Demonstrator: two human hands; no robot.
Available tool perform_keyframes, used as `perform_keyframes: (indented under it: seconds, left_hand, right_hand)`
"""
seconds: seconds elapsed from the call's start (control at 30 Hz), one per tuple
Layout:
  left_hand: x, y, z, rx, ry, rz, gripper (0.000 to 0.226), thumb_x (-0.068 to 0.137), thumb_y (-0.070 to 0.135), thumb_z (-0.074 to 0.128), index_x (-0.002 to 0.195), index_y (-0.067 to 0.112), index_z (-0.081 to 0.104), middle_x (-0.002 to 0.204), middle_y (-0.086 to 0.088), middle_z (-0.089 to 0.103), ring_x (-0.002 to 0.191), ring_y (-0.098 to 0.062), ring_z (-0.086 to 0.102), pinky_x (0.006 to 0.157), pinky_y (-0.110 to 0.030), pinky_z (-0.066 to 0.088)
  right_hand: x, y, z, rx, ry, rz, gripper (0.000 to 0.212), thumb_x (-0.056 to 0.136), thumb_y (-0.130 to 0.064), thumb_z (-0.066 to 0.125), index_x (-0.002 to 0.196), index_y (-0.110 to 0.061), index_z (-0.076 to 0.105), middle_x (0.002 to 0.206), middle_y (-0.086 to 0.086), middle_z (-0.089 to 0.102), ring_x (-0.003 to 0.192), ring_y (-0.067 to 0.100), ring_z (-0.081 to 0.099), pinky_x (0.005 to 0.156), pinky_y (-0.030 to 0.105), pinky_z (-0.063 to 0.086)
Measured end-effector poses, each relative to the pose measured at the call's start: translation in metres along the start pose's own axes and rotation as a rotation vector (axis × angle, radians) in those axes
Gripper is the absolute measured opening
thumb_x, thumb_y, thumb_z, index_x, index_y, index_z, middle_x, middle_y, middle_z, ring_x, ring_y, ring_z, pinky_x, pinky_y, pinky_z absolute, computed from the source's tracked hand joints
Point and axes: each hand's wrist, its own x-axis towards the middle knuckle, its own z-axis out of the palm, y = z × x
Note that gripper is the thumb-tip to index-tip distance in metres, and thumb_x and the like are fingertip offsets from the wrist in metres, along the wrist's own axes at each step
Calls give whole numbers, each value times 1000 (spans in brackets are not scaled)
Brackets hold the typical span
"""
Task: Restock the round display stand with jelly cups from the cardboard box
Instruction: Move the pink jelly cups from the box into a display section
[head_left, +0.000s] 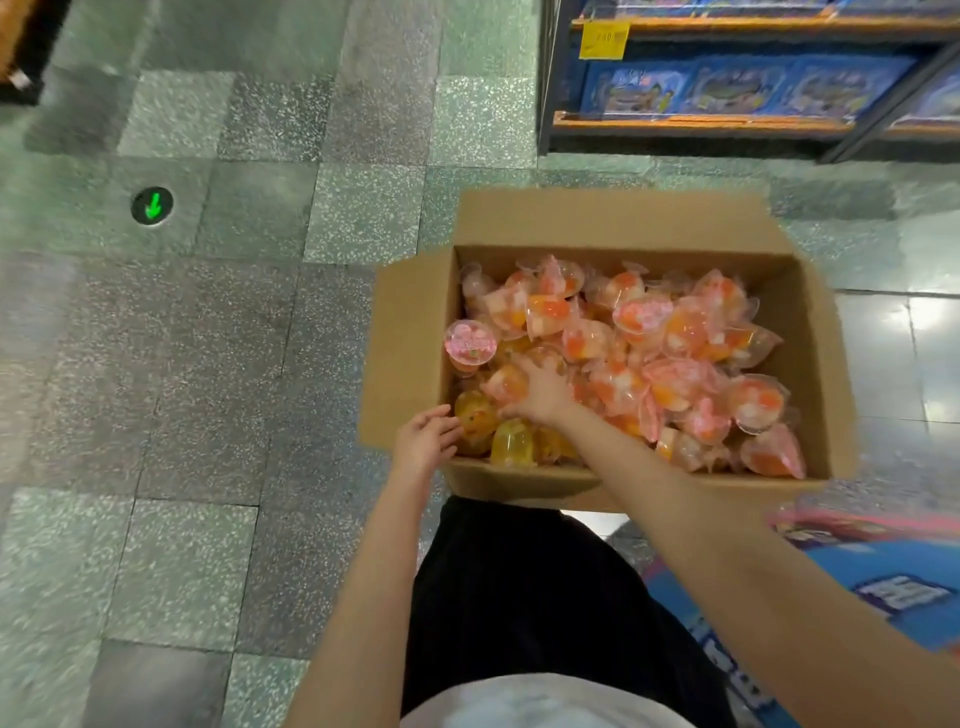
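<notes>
on the floor (218, 322) at the far left you have a round marker with a green arrow (152, 206) set in the grey-green tiles, well apart from everything else. moving right, your left hand (423, 439) hangs just outside the near left corner of the cardboard box (410, 353), fingers loosely curled and reaching toward a yellow jelly cup (474, 418) at that corner; whether the fingertips touch it you cannot tell, and the hand grips nothing that shows. next, your right hand (540, 387) is down inside the box near its left side, fingers spread and pressing onto an orange-and-white jelly cup (506, 383); whether it is actually gripped cannot be made out. one cup with a pink lid (470, 344) stands upright against the left wall. the rest of the jelly cups (675, 358) lie heaped and tilted across the box, filling it to the right wall, flaps folded outward. beyond the box's far right corner stands a shelf unit (727, 119) with blue packages (737, 85) and a yellow price tag (602, 39).
</notes>
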Motion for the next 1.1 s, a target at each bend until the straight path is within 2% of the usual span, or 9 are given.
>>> perform_keyframes:
  seconds: [0.13, 0.33, 0.43, 0.5, 0.63, 0.8, 0.9, 0.97, 1.1]
  left_hand:
    - [23, 15, 6, -9, -44, -56, 35, 95, 0, 51, 130, 1, 52, 114, -16, 62, 102, -23, 61, 95, -35, 48]
    - [46, 39, 21, -5, -74, -140, 36, 98, 8, 50, 134, 8, 50, 125, -14, 60, 116, -26, 58, 97, -40, 47]
    - [58, 44, 33, 87, -70, -148, 38, 100, 22, 50, 133, 6, 48, 123, -12, 58, 117, -26, 58, 94, -41, 44]
    - [65, 47, 41, 177, -38, -116, 34, 100, 28, 49, 121, 2, 56, 112, -13, 61, 107, -28, 63, 84, -38, 47]
    - [79, 56, 47, 424, 85, 14, 39, 100, 34, 48, 89, 0, 65, 88, -12, 71, 76, -27, 72, 69, -34, 56]
    - [81, 50, 46, 440, 104, 110, 45, 99, 30, 50, 59, 13, 63, 62, -1, 68, 71, -22, 68, 76, -33, 54]
    - [59, 49, 48, 348, 119, 171, 39, 96, 19, 53, 58, 14, 58, 60, 3, 60, 61, -14, 55, 64, -27, 45]
    - [45, 43, 49, 271, 98, 192, 36, 95, 19, 54, 59, 16, 56, 64, 0, 57, 60, -13, 48, 58, -26, 38]
    - [23, 39, 60, 212, 31, 291, 27, 89, 17, 60, 63, 8, 64, 114, 3, 58, 90, 1, 56, 83, -26, 44]
  right_hand:
    - [11, 3, 14, 77, 137, 59, 76, 76, -25, 79, 143, -28, 42, 151, 7, 31, 139, 27, 32, 111, 35, 33]
    - [-7, 14, 18, 285, 354, 35, 57, 72, -51, 78, 124, -32, 61, 142, -4, 46, 133, 15, 40, 112, 35, 34]
    - [-23, 21, 13, 596, 428, 101, 56, 75, -43, 79, 127, -31, 60, 137, -8, 51, 126, 9, 47, 108, 35, 41]
    - [-33, 24, 9, 910, 398, 175, 52, 82, -26, 74, 132, -24, 57, 135, -4, 54, 122, 13, 52, 100, 37, 49]
    - [-50, 26, 2, 1296, 298, 277, 49, 89, -26, 65, 135, -14, 53, 128, 9, 62, 109, 22, 64, 84, 33, 55]
    - [-67, 24, 2, 1492, 288, 325, 65, 82, -36, 65, 137, -11, 44, 126, 18, 60, 109, 32, 63, 92, 39, 52]
    - [-75, 22, 3, 1658, 283, 346, 66, 86, -41, 61, 142, -14, 37, 122, 22, 62, 108, 33, 64, 93, 41, 51]
    - [-78, 20, 1, 1749, 302, 337, 62, 92, -41, 56, 143, -15, 34, 120, 25, 62, 107, 36, 64, 97, 45, 49]
    - [-79, 13, -10, 1796, 377, 272, 57, 97, -42, 48, 145, -17, 30, 130, 25, 54, 111, 37, 62, 102, 49, 45]
